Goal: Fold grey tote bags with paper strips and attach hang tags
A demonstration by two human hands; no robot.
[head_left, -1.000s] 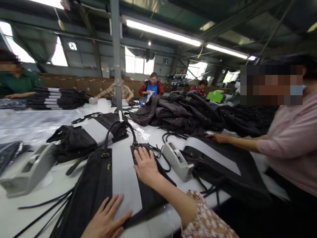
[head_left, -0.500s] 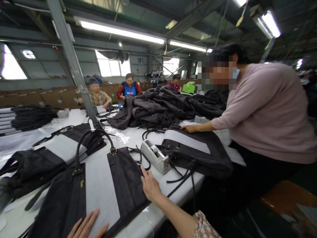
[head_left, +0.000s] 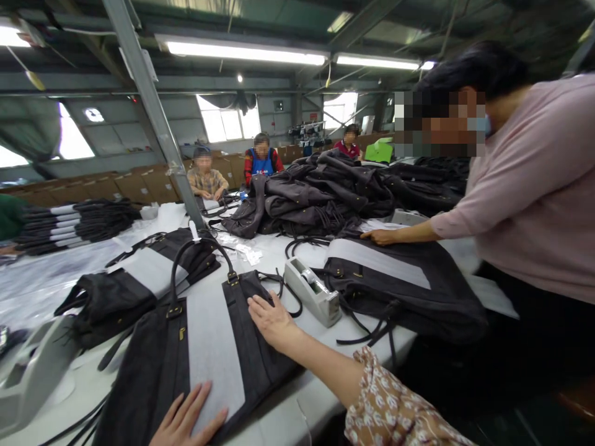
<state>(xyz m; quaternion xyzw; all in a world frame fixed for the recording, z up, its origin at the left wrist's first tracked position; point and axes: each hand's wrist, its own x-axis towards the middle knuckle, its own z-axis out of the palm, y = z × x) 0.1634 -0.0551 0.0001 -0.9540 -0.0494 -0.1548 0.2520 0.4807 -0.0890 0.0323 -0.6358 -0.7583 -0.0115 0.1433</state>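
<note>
A dark bag (head_left: pixel 149 365) lies flat in front of me, its looped handle raised at the far side. A pale grey strip (head_left: pixel 211 341) runs across its middle. My left hand (head_left: pixel 188 418) rests with spread fingers on the strip's near end and the dark cloth beside it. Toward the bag's right side, my right hand (head_left: pixel 272 319) lies on the dark fabric, fingers extended and slightly apart. Neither hand is wrapped round anything. Just beyond my right hand stands a grey tape dispenser (head_left: pixel 311 294).
At the right a person's hand (head_left: pixel 383 236) touches another dark bag (head_left: pixel 409 303). A second tape dispenser (head_left: pixel 37 371) is at the left, near another bag (head_left: pixel 102 306). Behind are a heap of dark bags (head_left: pixel 316 192) and a metal post (head_left: pixel 153 111).
My right hand has moved from the bag's right edge onto its top surface. The view has shifted left, bringing the left tape dispenser more into sight.
</note>
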